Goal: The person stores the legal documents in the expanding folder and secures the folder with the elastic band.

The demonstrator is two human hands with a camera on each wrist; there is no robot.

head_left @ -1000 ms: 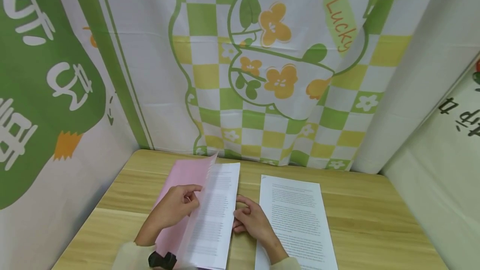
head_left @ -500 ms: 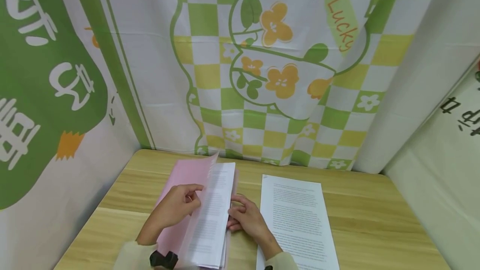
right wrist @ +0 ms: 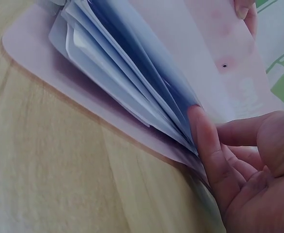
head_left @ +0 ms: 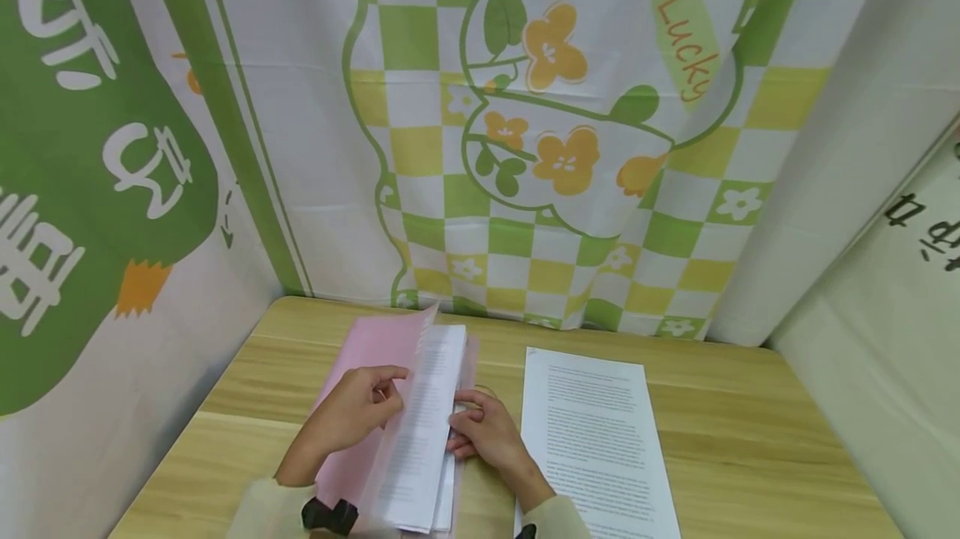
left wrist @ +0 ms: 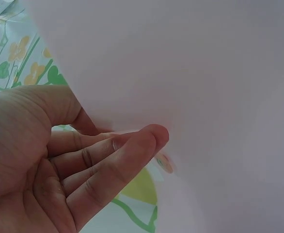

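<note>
A pink folder (head_left: 375,337) lies on the left part of the table with its translucent cover lifted. My left hand (head_left: 351,411) pinches the cover's edge; in the left wrist view the pale cover (left wrist: 219,87) fills most of the picture beside the fingers. Inside the folder is a stack of printed paper sheets (head_left: 422,447). My right hand (head_left: 491,436) pinches sheets at the stack's right edge. Seen from the right wrist, several sheets (right wrist: 118,73) fan apart above the folder's back cover (right wrist: 35,53), with the fingertips (right wrist: 197,119) at their edges.
A separate printed document (head_left: 592,422) lies to the right, partly under my right forearm. Wooden tabletop (head_left: 742,439) extends around it. Patterned green and white curtains (head_left: 547,272) rise behind the table and at both sides.
My right hand has moved slightly left, bringing the sheets' right edge with it. The folder's back cover now shows beyond the stack. The left hand still holds the raised cover.
</note>
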